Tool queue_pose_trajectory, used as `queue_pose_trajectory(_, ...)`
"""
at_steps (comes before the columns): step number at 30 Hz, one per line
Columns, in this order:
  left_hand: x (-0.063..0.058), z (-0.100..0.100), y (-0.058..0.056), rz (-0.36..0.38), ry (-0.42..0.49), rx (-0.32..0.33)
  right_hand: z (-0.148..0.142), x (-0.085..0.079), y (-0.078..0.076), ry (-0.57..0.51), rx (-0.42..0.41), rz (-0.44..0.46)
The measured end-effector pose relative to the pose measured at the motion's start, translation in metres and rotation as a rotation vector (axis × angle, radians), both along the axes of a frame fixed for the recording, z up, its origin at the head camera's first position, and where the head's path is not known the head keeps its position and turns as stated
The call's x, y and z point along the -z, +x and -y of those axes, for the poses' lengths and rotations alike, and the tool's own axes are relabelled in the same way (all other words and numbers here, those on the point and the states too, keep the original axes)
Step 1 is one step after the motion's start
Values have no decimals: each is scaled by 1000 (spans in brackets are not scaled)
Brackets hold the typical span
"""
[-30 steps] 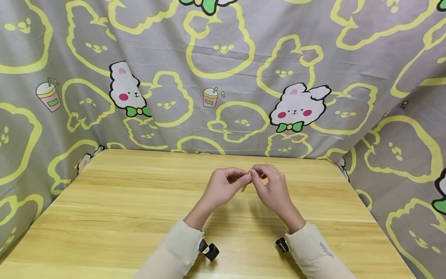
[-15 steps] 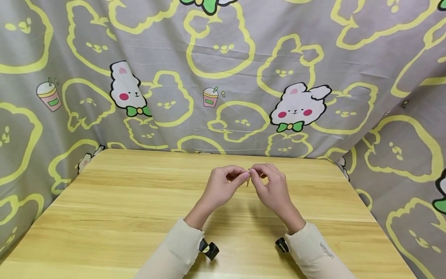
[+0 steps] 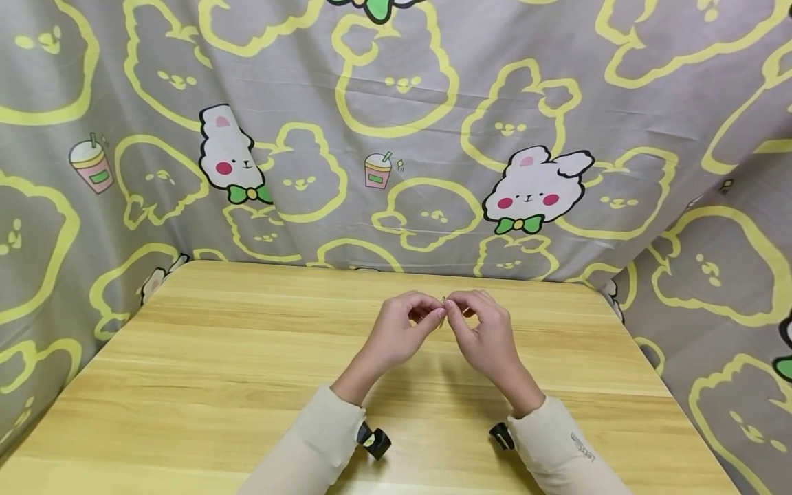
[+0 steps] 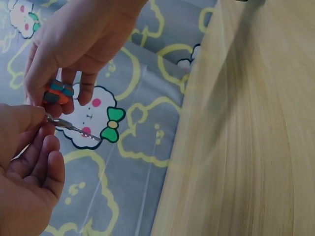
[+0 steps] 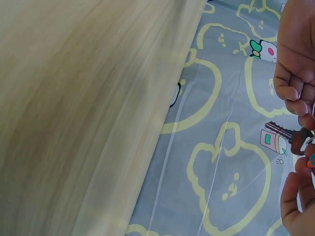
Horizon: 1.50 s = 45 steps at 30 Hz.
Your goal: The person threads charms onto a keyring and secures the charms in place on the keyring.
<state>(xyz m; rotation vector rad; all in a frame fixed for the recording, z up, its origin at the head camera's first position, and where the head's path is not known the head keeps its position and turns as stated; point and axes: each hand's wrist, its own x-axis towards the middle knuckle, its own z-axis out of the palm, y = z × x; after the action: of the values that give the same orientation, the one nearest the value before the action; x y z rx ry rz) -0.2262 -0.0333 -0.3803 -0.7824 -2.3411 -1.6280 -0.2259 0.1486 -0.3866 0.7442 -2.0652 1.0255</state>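
Observation:
Both hands meet above the back half of the table, fingertips almost touching. In the head view the left hand point(image 3: 399, 333) pinches with thumb and forefinger right where a metal key point(image 4: 74, 129) joins a small ring point(image 5: 309, 141). The key's toothed blade sticks out free below the fingertips. The right hand point(image 3: 485, 333) pinches the other side of the ring, its remaining fingers bent. Beside the right fingers hangs a small orange and teal piece point(image 4: 59, 91), whose kind is unclear. Fingers hide most of the ring.
A wooden table point(image 3: 216, 385) lies beneath the hands. Grey curtain point(image 3: 297, 89) with yellow animal outlines hangs along its back and sides. Black wrist cameras point(image 3: 377, 443) sit at both cuffs.
The key blade has swung from a down-left slant to hanging more steeply beneath the fingertips. Both hands stay in place with small finger movements. The head view has shifted slightly.

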Motion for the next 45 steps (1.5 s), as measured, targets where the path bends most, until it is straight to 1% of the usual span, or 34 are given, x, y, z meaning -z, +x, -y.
queue_pose_trajectory(7,-2,1,-2,-71,-28,87,-7,-2,-2,-11,-9,-5)
queue_pose_trajectory(11,-4,5,-2,-100,-37,108,-10,-2,-5,-12,-21,-15)
queue_pose_trajectory(13,-5,5,-3,-106,-31,117,-11,-2,-5,-16,-36,-3)
queue_pose_trajectory(15,-4,6,-4,-101,-20,122,-11,-3,-4,-37,-60,44)
queue_pose_trajectory(18,-2,6,-5,-90,-7,114,-11,-5,-2,-106,-102,168)
queue_pose_trajectory(20,-1,6,-6,-84,0,91,-12,-6,-1,-142,-114,237)
queue_pose_trajectory(22,0,6,-6,-91,3,57,-12,-6,-1,-139,-112,257)
queue_pose_trajectory(23,0,6,-6,-101,4,42,-12,-6,-2,-111,-105,240)
queue_pose_trajectory(25,1,5,-7,-131,2,18,-11,-6,-3,-36,-88,171)
queue_pose_trajectory(28,1,4,-6,-208,-22,-17,-11,-4,-5,63,-71,50)
queue_pose_trajectory(29,1,4,-6,-235,-34,-28,-10,-4,-5,84,-66,17)
queue_pose_trajectory(31,1,3,-6,-283,-59,-57,-10,-3,-5,96,-67,-20)
queue_pose_trajectory(34,1,2,-6,-320,-81,-93,-8,-3,-5,88,-67,-33)
queue_pose_trajectory(39,1,1,-5,-302,-67,-116,-6,-2,-4,72,-63,-24)
queue_pose_trajectory(45,-1,1,-4,-274,30,-165,-4,0,-4,71,-50,-8)
